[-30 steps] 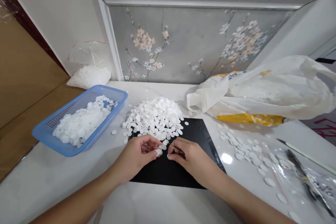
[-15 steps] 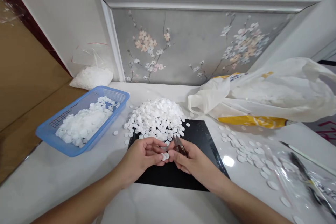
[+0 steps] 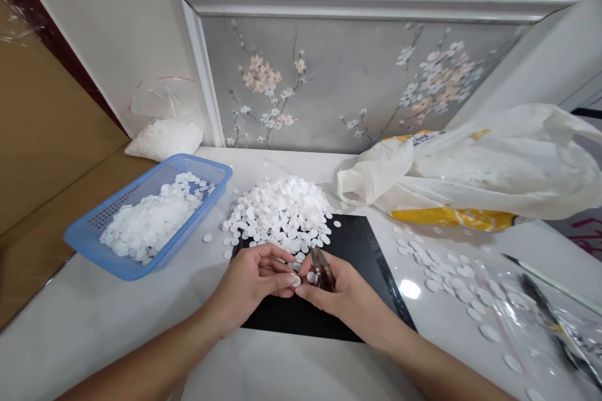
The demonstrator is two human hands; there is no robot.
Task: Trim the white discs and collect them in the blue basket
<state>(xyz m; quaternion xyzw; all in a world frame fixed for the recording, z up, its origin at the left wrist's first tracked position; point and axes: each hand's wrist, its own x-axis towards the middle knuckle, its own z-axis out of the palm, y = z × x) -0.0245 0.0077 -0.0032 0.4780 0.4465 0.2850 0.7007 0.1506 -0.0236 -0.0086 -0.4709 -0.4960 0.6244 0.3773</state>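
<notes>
My left hand (image 3: 261, 279) is closed, pinching a small white disc (image 3: 296, 280) between thumb and fingertips. My right hand (image 3: 341, 288) is closed around a pair of small metal thread snips (image 3: 320, 265), blades pointing away from me. Its thumb and fingertip come close to the disc in my left hand. Another white disc (image 3: 311, 277) shows by the right fingers; whether they grip it I cannot tell. Just beyond both hands rises a heap of white discs (image 3: 286, 210), partly lying on a black board (image 3: 371, 263) under my hands.
At left stands a blue basket (image 3: 136, 276) of white pieces, with a clear bag (image 3: 164, 138) of them behind. A white and yellow plastic bag (image 3: 470, 175) lies at right. Loose discs (image 3: 442, 272), a black-handled tool (image 3: 533, 291) and clear plastic (image 3: 508, 326) are spread before it.
The two discs at my left fingertips have shifted: one is now in the pinch, one beside my right fingers. The snips have turned slightly, and my hands stay over the board.
</notes>
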